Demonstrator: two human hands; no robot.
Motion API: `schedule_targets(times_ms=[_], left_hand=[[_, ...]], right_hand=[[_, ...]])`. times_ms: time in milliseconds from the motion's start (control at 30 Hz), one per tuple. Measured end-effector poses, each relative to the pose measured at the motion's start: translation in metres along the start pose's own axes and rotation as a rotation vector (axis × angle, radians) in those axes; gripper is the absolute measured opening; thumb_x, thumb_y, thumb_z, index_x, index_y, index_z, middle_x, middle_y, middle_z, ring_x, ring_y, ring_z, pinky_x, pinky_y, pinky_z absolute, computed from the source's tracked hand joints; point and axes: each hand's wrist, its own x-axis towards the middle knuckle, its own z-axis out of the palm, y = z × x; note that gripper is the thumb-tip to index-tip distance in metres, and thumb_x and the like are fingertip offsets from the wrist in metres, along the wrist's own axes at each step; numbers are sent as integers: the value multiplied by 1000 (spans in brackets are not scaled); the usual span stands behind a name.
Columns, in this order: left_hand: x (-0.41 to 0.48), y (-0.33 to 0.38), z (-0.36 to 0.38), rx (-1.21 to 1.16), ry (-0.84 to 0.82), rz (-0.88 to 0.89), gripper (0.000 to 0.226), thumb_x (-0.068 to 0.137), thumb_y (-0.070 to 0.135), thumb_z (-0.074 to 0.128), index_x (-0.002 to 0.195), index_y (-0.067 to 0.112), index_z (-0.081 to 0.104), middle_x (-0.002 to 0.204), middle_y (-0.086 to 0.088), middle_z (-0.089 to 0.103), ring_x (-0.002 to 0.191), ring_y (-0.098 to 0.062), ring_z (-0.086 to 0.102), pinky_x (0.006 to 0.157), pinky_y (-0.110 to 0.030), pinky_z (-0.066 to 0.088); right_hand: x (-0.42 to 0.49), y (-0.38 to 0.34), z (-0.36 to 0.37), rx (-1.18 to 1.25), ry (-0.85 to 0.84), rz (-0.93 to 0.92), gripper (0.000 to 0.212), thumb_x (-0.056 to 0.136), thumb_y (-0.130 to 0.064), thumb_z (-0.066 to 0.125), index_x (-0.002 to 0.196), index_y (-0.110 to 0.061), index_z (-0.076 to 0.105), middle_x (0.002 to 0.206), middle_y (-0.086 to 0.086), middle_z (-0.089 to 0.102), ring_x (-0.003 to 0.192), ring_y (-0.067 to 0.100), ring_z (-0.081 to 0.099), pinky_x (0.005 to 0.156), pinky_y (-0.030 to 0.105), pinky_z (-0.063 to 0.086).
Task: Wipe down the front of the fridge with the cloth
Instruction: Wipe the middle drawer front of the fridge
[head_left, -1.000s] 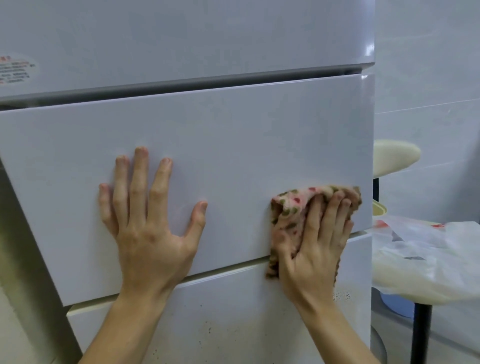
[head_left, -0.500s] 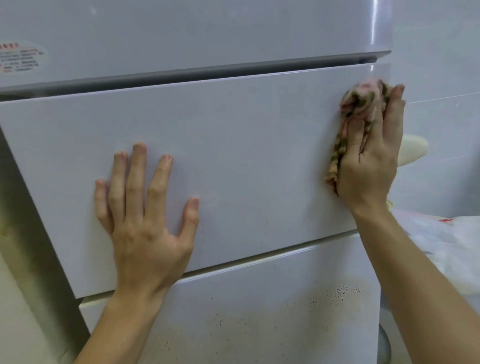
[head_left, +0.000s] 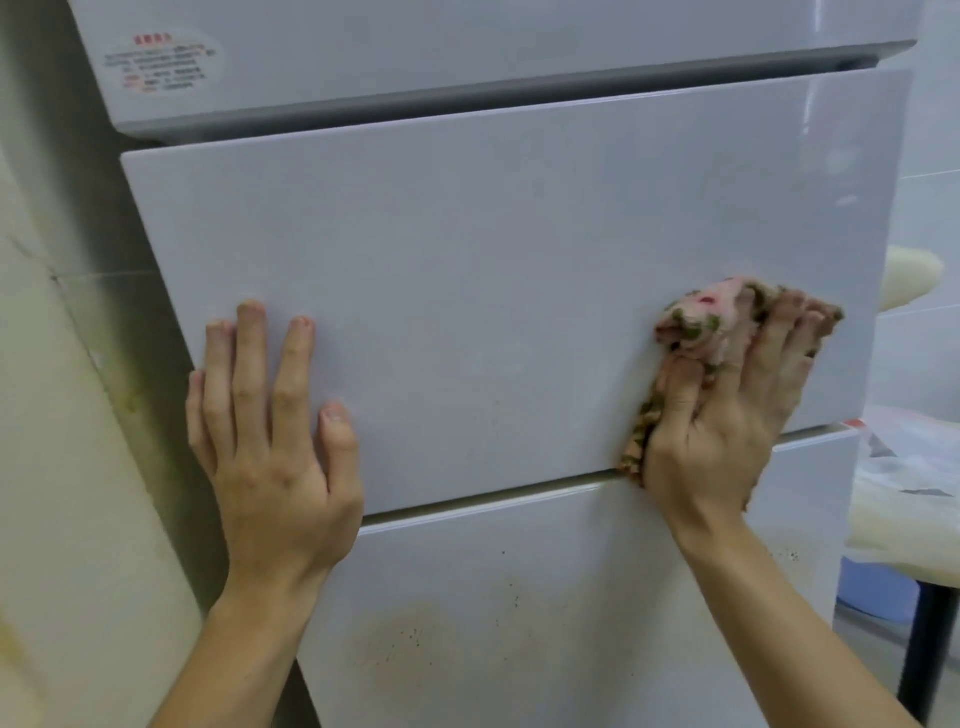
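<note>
**Cloth sweeps back down the right edge**

And down it comes! The right hand (head_left: 727, 431) has dragged the bunched pink terry cloth with green and red spots (head_left: 701, 322) from the top right corner of the middle panel (head_left: 493, 286), where it was half a second ago. It now sits at that panel's lower right, on the glossy white fridge (head_left: 467, 52), its tail touching the seam above the lower panel (head_left: 597, 597). Thumb and fingers dig into the wad, gripping it and pressing it against the door.

The left hand (head_left: 270, 431) hasn't budged: flat, fingers spread, holding nothing, braced on the panel's lower left.

That looks like one full up-and-down stroke on the right side, so this strip seems covered. The stretch between the hands probably still waits. The big job, I'd say, is below: a brownish stain with dark specks (head_left: 415, 639) on the lower panel, looking untouched.
</note>
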Motion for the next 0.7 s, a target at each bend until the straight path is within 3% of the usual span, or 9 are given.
schedule_targets(times_ms=[300, 567, 633, 700], left_hand=[[-13, -15, -7, -211, -33, -1, 55, 101, 4, 40, 155, -4, 39, 168, -24, 23, 160, -39, 13, 131, -50, 13], [-12, -20, -13, -442, -59, -32, 57, 111, 29, 28, 153, -8, 32, 166, -32, 18, 160, -43, 12, 131, -49, 14], [-12, -19, -18, -501, -64, -32, 57, 112, 32, 26, 153, -8, 30, 166, -32, 17, 161, -38, 13, 130, -39, 18], [-13, -20, -23, -552, -58, -58, 53, 109, 22, 27, 153, -7, 28, 167, -28, 15, 161, -26, 15, 128, -31, 21]], right_hand=[[-55, -111, 38, -12, -10, -110, 56, 113, -39, 37, 158, -6, 34, 164, 28, 28, 154, 48, 24, 127, 60, 21], [-110, -185, 58, 67, -170, -317, 62, 101, -31, 54, 159, -17, 36, 168, 13, 23, 159, 33, 22, 129, 48, 22], [-118, -198, 62, 92, -146, -331, 55, 105, -32, 55, 157, -18, 42, 166, 11, 31, 158, 28, 28, 128, 45, 26], [-126, -207, 65, 136, -151, -373, 50, 109, -31, 51, 156, -17, 45, 165, 9, 36, 157, 25, 30, 128, 43, 28]])
